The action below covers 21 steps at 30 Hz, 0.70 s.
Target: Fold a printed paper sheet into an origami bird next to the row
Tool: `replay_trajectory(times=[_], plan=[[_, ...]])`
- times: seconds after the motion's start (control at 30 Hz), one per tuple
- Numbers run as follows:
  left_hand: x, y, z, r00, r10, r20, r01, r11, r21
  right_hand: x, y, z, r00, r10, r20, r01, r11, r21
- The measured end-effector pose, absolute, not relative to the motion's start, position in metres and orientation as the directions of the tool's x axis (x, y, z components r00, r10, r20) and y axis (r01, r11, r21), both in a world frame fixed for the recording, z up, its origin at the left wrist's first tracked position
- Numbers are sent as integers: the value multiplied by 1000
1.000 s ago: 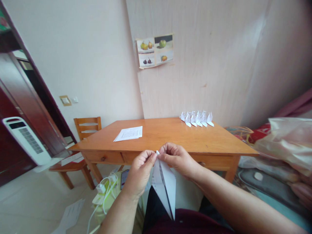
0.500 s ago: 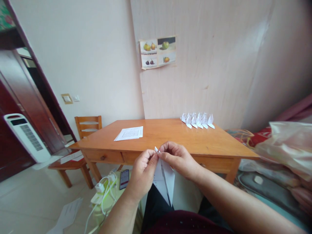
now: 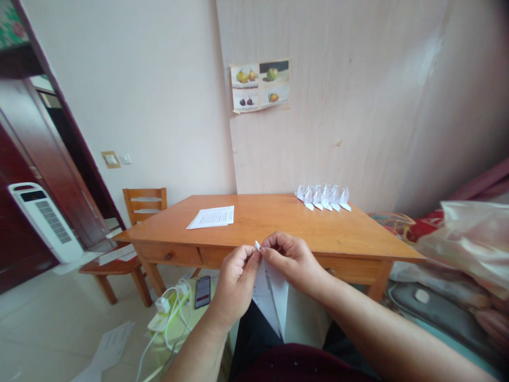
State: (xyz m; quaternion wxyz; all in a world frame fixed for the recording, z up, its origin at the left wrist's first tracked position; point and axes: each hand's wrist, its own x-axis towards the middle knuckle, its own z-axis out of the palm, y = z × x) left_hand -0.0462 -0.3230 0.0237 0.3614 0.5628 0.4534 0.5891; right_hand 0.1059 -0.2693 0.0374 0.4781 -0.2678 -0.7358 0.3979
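A folded sheet of white paper (image 3: pixel 271 300) hangs point-down over my lap, in front of the table edge. My left hand (image 3: pixel 239 278) is closed, with thumb and finger pinching the paper near its narrow top tip. From the other side, my right hand (image 3: pixel 288 262) pinches that same tip, the two thumbs almost touching. A small white point of the paper sticks up between the fingers. On the far right of the table, several folded white paper figures (image 3: pixel 325 197) stand in a cluster.
The wooden table (image 3: pixel 262 220) carries a stack of printed sheets (image 3: pixel 210 216) on its left. Beside my left arm, a low green stand (image 3: pixel 194 323) holds a phone (image 3: pixel 202 292) and white cables. A chair (image 3: pixel 107 268) stands left; plastic bags (image 3: pixel 469 244) are piled right.
Both hands stay pinched at the paper's tip and have shifted very slightly right. The gap between the paper's hanging flaps looks narrower. The view has moved a little.
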Motion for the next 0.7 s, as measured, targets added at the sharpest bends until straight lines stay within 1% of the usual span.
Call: replay_trajectory(times=[0.13, 0.27, 0.37, 0.43, 0.5, 0.6, 0.7], plan=[[-46, -322, 21, -92, 919, 384, 183, -363, 914, 106, -270, 37, -381, 783, 492, 50, 549, -835], [-46, -322, 18, -88, 887, 454, 298, -411, 862, 106, -268, 34, -380, 779, 499, 37, 552, -833], [-46, -322, 18, -81, 882, 463, 318, -418, 851, 107, -268, 32, -380, 770, 512, 21, 560, -828], [-46, -322, 18, -79, 889, 452, 299, -411, 861, 107, -268, 32, -378, 775, 506, 15, 552, -834], [-46, -322, 18, -83, 899, 430, 249, -400, 882, 108, -267, 32, -399, 793, 460, -10, 498, -867], [-46, -322, 17, -89, 914, 396, 182, -376, 909, 108, -266, 34, -445, 820, 360, -95, 357, -929], [-45, -321, 16, -79, 912, 402, 214, -378, 901, 108, -265, 37, -443, 832, 335, -172, 288, -942]])
